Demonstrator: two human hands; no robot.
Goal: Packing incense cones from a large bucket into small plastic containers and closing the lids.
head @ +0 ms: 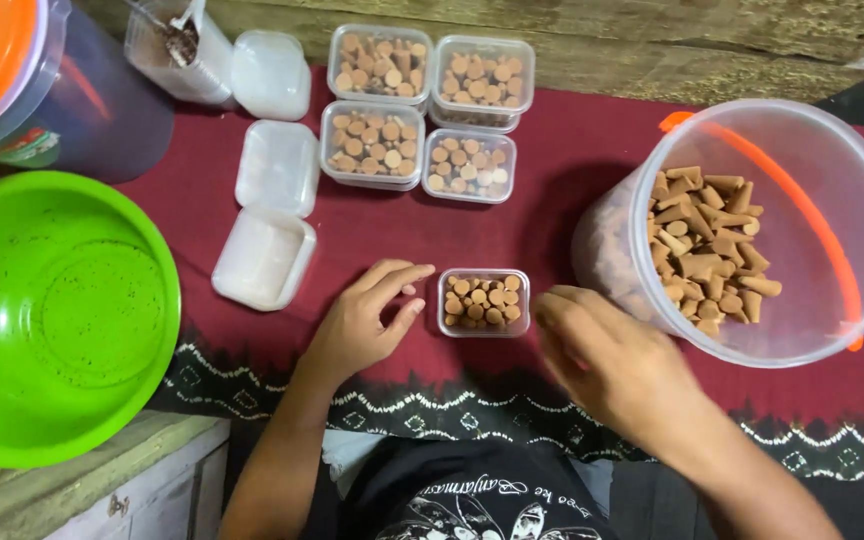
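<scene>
- At nine o'clock sits one empty green basin (pixel 52 320), and at eleven o'clock one dark jug with an orange lid (pixel 12 80).
- Left of centre lie three white lids (pixel 264 258), off their boxes, with a clear tub (pixel 177 45) holding a scoop at twelve o'clock of them.
- My left hand (pixel 362 325) rests open on the red cloth (pixel 202 200) that covers the bench, fingers loose, thumb just beside the small box (pixel 484 302) and gripping nothing.
- That small box stands dead centre between my hands, full of brown cones, lid not yet on.
- At twelve o'clock of it stand four filled boxes (pixel 422 110), uncovered as well; so five are filled, none closed, by my judgement.
- My right hand (pixel 612 365) hovers curled at the box's three o'clock; I cannot tell whether it holds a cone.
- At two o'clock stands one clear bucket (pixel 812 300), with plenty of cones (pixel 707 245) left in it.
</scene>
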